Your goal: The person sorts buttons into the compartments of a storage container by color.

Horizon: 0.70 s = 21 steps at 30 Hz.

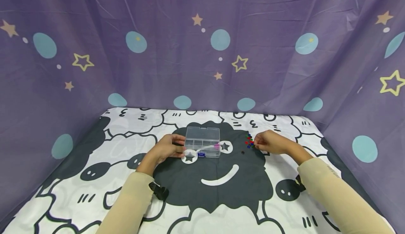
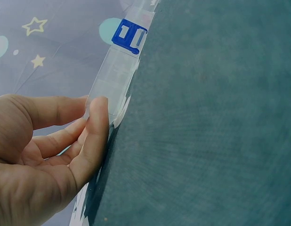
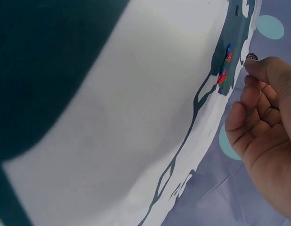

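"Purple curtain (image 1: 177,77) behind, sheep-print cloth (image 1: 218,192) below: what are you holding?"

"My left hand (image 1: 166,148) pinches the left side of the clear box (image 1: 202,140) mid-cloth. My right hand (image 1: 270,142) pinches a small dark piece (image 3: 251,56), just right of the colored pieces (image 1: 249,141)."

"How will they handle?"

"I'd expect the box to be light, stiff, slightly slippery, best held by its walls; the pieces hard and easily dropped, so fingertips only."

"And the count?"

"One box, one blue clasp (image 1: 201,154), one loose dark bead (image 1: 243,153) nearer me; the red, blue and green ones overlap too much to count."
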Each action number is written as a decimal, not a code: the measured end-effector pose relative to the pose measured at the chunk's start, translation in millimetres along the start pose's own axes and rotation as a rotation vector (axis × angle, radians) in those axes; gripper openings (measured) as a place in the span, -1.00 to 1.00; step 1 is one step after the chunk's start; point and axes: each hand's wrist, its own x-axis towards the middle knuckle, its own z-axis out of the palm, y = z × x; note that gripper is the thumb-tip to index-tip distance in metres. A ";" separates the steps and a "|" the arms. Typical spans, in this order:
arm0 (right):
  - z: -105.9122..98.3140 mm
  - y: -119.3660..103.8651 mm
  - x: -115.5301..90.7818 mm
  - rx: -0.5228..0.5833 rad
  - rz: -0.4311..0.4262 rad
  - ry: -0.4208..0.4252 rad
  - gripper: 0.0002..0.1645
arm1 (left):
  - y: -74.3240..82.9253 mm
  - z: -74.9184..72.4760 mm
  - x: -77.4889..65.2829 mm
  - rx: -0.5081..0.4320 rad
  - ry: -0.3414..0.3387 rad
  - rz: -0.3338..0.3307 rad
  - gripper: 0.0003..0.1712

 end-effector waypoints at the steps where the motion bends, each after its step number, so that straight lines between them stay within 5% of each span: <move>1: 0.6 -1.0 1.0 -0.001 -0.005 0.005 -0.90 | -0.1 0.1 -0.1 -0.001 0.000 0.000 -0.41; 21: 7.2 -29.9 26.3 -0.015 -0.125 0.087 -0.90 | -1.1 -1.1 1.2 0.002 0.000 -0.009 -0.41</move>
